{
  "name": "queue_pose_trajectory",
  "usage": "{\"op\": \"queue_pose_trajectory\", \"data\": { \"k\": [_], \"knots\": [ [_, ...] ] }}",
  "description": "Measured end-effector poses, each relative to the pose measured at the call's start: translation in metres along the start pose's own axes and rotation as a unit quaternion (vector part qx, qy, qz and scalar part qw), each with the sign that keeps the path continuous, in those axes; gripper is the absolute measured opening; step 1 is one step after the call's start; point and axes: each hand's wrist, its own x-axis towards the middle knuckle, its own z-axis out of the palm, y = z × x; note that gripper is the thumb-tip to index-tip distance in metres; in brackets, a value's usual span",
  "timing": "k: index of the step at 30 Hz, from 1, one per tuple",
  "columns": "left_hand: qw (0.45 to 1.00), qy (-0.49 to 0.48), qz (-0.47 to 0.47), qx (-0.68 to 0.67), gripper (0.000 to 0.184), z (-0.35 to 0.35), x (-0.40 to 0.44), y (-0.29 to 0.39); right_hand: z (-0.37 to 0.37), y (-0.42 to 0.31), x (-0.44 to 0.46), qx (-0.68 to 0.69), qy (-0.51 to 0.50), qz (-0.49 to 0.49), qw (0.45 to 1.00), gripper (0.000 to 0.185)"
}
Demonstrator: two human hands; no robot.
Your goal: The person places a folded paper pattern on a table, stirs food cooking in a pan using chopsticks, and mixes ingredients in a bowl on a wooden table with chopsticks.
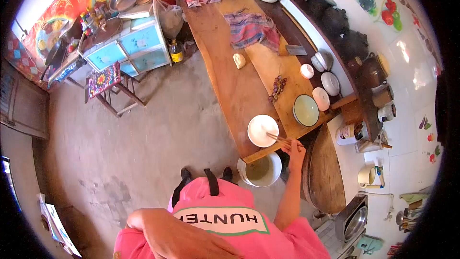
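Observation:
My right hand (294, 149) is closed around a pair of chopsticks (281, 140) at the near end of the wooden table. Their tips reach into a white bowl (256, 136) with something white in it, which I cannot make out for sure. Close to the camera, my left hand (167, 230) and forearm cross in front of the pink shirt (230, 201); its fingers are hidden. Under the table's end stands a white bucket (276, 175) with murky liquid inside. To the right of the white bowl sits a wide enamel basin (305, 110).
Grapes (278, 88), a pale lump (239, 60), a cleaver (295, 50) and a striped cloth (251, 29) lie on the table (215, 67). Small bowls (330, 84) line its right side. A round wooden lid (328, 172) is at right; a stool (108, 84) stands left.

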Motion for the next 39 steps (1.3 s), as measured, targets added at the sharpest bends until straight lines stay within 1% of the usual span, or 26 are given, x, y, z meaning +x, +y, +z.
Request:
{"op": "queue_pose_trajectory", "data": {
  "k": [3, 4, 7, 8, 11, 12, 16, 20, 23, 24, 27, 28, 31, 35, 36, 39],
  "knots": [
    [1.0, -0.005, 0.007, -0.011, 0.047, 0.001, 0.008, -0.007, 0.021, 0.003, -0.007, -0.002, -0.031, -0.003, 0.999, 0.031],
    [1.0, -0.01, 0.009, -0.018, 0.048, 0.005, 0.012, -0.013, 0.021, -0.002, -0.011, 0.004, -0.056, 0.011, 0.998, 0.032],
    [0.999, -0.016, 0.009, -0.031, 0.049, 0.008, 0.018, -0.019, 0.0, -0.018, -0.016, -0.014, -0.049, 0.031, 0.998, 0.031],
    [0.999, -0.018, 0.008, -0.035, 0.049, 0.008, 0.019, -0.021, -0.01, -0.015, -0.011, -0.039, -0.028, 0.027, 0.998, 0.033],
    [0.999, -0.025, 0.009, -0.041, 0.05, 0.007, 0.017, -0.021, -0.006, -0.008, -0.001, 0.006, 0.004, -0.001, 1.0, 0.032],
    [0.999, -0.026, 0.008, -0.043, 0.051, 0.006, 0.017, -0.017, 0.003, -0.005, -0.002, 0.015, -0.008, -0.009, 1.0, 0.032],
    [0.999, -0.02, 0.003, -0.036, 0.052, 0.003, 0.006, -0.005, 0.006, -0.021, -0.015, -0.031, -0.054, 0.036, 0.997, 0.034],
    [0.999, -0.018, 0.004, -0.036, 0.054, 0.006, -0.001, 0.0, -0.013, -0.021, -0.007, -0.05, 0.002, 0.006, 0.999, 0.032],
    [0.999, -0.02, 0.01, -0.037, 0.055, 0.009, 0.001, -0.004, 0.002, -0.007, 0.002, -0.032, -0.021, 0.004, 0.999, 0.033],
    [0.999, -0.018, 0.012, -0.036, 0.055, 0.01, 0.003, -0.005, 0.015, -0.018, -0.004, -0.071, -0.042, -0.009, 0.997, 0.034],
    [0.999, -0.014, 0.021, -0.042, 0.057, 0.014, 0.012, -0.013, 0.022, -0.028, -0.004, -0.113, -0.065, 0.013, 0.991, 0.033],
    [0.998, -0.015, 0.025, -0.047, 0.057, 0.016, 0.015, -0.016, 0.022, -0.029, 0.001, -0.126, -0.049, 0.007, 0.991, 0.032],
    [0.997, -0.024, 0.034, -0.061, 0.058, 0.023, 0.024, -0.027, 0.027, -0.026, 0.015, -0.161, -0.047, -0.041, 0.985, 0.031],
    [0.996, -0.036, 0.039, -0.069, 0.06, 0.028, 0.03, -0.031, 0.048, -0.011, 0.018, -0.107, -0.056, -0.043, 0.992, 0.027],
    [0.996, -0.039, 0.038, -0.069, 0.06, 0.027, 0.028, -0.031, 0.05, -0.009, 0.013, -0.113, -0.059, -0.062, 0.99, 0.025],
    [0.997, -0.044, 0.034, -0.062, 0.061, 0.019, 0.017, -0.022, 0.033, -0.008, -0.004, -0.125, -0.077, -0.062, 0.987, 0.021]
  ]
}}
